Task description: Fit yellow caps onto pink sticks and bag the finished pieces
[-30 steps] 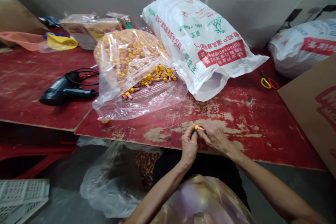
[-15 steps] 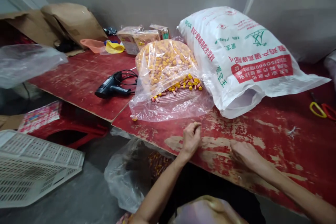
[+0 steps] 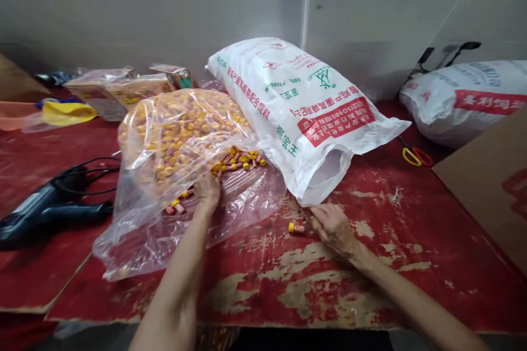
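- Left hand [image 3: 207,192]: fingertips hidden among yellow-capped pink tubes [image 3: 236,162] in a clear plastic bag [image 3: 247,200]; grip cannot be told.
- Right hand [image 3: 333,228]: half open, empty, just beside a yellow-capped pink tube [image 3: 296,227] on a worn red board [image 3: 255,296].

The worktop [image 3: 255,290] is painted board, its red finish chipped and rough. The clear bag [image 3: 251,197] is thin, glossy plastic film; the white sack [image 3: 313,77] is matt woven plastic, and the cardboard sheet [image 3: 486,197] is matt.
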{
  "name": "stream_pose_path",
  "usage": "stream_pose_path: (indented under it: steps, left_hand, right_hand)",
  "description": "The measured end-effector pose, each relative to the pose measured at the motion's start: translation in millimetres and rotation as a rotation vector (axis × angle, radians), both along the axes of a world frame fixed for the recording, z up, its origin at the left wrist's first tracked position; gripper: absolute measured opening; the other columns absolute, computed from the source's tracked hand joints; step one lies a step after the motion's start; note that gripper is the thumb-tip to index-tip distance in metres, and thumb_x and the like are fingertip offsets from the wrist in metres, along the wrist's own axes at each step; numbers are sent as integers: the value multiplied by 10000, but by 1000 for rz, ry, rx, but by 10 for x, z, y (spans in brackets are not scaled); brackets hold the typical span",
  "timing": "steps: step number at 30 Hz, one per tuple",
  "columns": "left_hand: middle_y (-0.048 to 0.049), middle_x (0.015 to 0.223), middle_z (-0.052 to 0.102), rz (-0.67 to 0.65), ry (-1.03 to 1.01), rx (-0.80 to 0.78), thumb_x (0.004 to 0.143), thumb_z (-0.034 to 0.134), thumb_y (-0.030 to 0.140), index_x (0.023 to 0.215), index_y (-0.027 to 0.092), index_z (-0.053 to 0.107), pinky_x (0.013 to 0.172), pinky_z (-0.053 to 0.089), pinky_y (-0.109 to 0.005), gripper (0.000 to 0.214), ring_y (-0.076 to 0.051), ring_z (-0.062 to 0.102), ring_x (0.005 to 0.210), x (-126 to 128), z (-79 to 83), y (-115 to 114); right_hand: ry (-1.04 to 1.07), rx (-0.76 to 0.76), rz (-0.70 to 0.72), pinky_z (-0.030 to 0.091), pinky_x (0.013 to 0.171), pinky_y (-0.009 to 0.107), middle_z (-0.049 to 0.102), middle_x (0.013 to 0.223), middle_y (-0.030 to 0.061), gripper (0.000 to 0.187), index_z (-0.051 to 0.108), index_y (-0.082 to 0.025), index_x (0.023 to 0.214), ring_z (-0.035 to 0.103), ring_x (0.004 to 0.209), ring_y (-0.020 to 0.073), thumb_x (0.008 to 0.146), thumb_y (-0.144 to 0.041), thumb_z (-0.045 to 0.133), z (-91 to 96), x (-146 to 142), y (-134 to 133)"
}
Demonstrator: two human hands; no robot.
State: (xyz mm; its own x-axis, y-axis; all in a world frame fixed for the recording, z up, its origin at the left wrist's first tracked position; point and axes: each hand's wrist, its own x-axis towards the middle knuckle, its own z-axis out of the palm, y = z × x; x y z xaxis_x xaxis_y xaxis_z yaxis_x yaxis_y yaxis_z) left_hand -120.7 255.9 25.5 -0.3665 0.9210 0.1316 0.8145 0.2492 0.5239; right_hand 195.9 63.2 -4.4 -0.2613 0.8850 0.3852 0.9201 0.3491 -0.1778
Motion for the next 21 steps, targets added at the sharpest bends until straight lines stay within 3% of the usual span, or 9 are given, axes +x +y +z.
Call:
stream_pose_path:
  steps: [4, 9, 12, 15, 18, 21]
  left_hand:
    - [-164, 873, 672, 26, -117, -3, 704, 571, 168, 794, 88, 600, 892, 417, -529, 124, -366, 573, 1027, -41, 0, 34]
    - [-47, 631, 616, 25, -321, 25, 695, 522, 233, 782, 120, 587, 732, 514, -387, 157, -237, 633, 751, -34, 90, -288]
    - [18, 584, 576, 8, -785, 102, 654, 585, 281, 782, 148, 551, 621, 525, -302, 188, -150, 601, 597, 51, 149, -713]
    - [37, 615, 603, -44, -1330, 136, 552, 721, 231, 777, 162, 551, 614, 521, -266, 290, -117, 594, 579, 261, 185, -1294]
    - [9, 664, 649, -135, -1501, -101, 585, 764, 225, 858, 165, 593, 571, 497, -229, 328, -111, 600, 565, 595, 127, -1894]
    - [-25, 659, 664, -231, -1560, -380, 652, 758, 261, 962, 151, 604, 587, 510, -259, 363, -141, 622, 581, 915, -37, -2324]
  right_hand:
    - [-49, -92, -294, 402, 831, 317, 628, 1023, 131, 337, 616, -120, 1089, 521, 943, 219, 951, -195, 318, 153, 504, 599]
    - [-114, -182, -367, 387, 862, 390, 586, 1157, 206, 328, 615, -56, 1107, 490, 1082, 314, 874, -141, 400, 175, 713, 1530]
    - [-141, -242, -401, 356, 899, 459, 576, 1171, 250, 363, 597, -12, 1134, 495, 1093, 358, 833, -94, 411, 81, 695, 1821]
    - [-182, -295, -435, 351, 900, 480, 581, 1149, 268, 380, 577, 15, 1153, 511, 1081, 375, 834, -98, 404, -4, 697, 1926]
    - [-243, -320, -492, 359, 873, 509, 581, 1113, 296, 387, 562, 53, 1148, 518, 1067, 399, 833, -77, 378, -50, 734, 1966]
    - [-307, -321, -524, 363, 836, 534, 588, 1056, 310, 381, 570, 79, 1112, 533, 1027, 411, 818, -37, 355, -74, 777, 2006]
